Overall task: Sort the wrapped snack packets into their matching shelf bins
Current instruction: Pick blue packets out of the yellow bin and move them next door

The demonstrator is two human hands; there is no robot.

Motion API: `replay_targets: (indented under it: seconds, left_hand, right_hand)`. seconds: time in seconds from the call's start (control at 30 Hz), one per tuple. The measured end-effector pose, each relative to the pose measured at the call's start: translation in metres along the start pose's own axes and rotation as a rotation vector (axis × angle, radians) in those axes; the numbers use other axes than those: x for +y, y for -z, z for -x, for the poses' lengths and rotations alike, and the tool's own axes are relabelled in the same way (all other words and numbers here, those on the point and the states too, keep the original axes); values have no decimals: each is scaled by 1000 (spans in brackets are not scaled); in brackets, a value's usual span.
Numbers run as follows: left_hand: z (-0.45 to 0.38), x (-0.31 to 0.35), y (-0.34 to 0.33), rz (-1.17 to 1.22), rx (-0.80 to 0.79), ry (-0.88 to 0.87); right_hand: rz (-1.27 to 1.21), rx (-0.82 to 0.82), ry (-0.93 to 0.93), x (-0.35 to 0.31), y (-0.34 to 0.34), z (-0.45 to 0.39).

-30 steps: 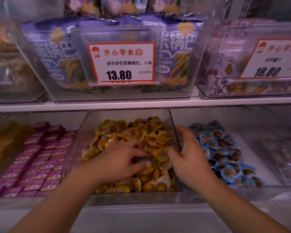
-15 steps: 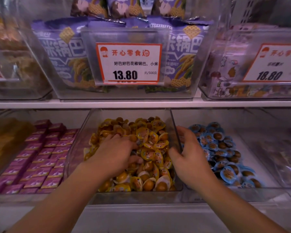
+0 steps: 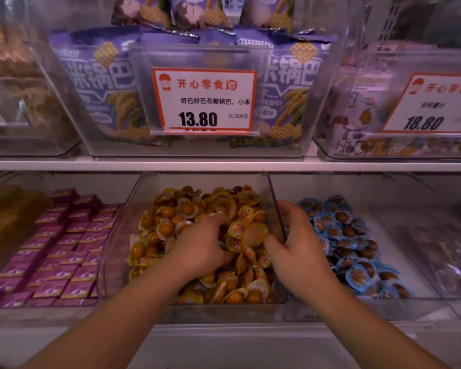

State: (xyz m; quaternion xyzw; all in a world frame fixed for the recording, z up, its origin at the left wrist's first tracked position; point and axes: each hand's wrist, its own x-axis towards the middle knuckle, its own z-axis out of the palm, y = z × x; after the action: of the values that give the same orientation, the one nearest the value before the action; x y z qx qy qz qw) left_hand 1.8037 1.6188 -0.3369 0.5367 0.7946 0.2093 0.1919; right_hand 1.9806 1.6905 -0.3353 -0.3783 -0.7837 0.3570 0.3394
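Note:
A clear middle bin (image 3: 224, 312) on the lower shelf holds a heap of yellow-wrapped snack packets (image 3: 186, 209). My left hand (image 3: 202, 243) is buried in that heap, its fingers curled down around some of the packets. The clear bin (image 3: 383, 310) to the right holds blue-wrapped packets (image 3: 341, 217). My right hand (image 3: 301, 249) straddles the wall between the two bins, thumb on the yellow side and fingers on the blue side, gripping that wall.
Pink boxes (image 3: 64, 249) fill the bin at the left. Above the white shelf board (image 3: 64, 165) stand clear bins of purple snack bags (image 3: 104, 83) behind a 13.80 price tag (image 3: 205, 99). A second price tag (image 3: 434, 105) is at the upper right.
My left hand has slid from the front of the yellow heap towards its middle and dug in. My right hand stays on the bin wall.

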Motion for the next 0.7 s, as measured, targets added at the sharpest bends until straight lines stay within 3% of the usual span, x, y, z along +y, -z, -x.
replay_targets:
  seconds: [0.2, 0.33, 0.4, 0.5, 0.6, 0.7]
  left_hand:
    - [-3, -13, 29, 255, 12, 56]
    - [9, -17, 49, 471, 271, 13]
    - [17, -14, 54, 577, 417, -32]
    - [31, -3, 50, 752, 442, -90]
    - [38, 9, 44, 821, 443, -175]
    - [44, 16, 36, 883, 459, -287]
  right_hand:
    - [9, -9, 22, 2, 1, -2]
    - [30, -2, 23, -1, 1, -1]
    - [129, 104, 126, -10, 2, 2]
    - [158, 258, 408, -31, 3, 6]
    - [-82, 81, 376, -52, -5, 12]
    - [-578, -301, -77, -71, -20, 12]
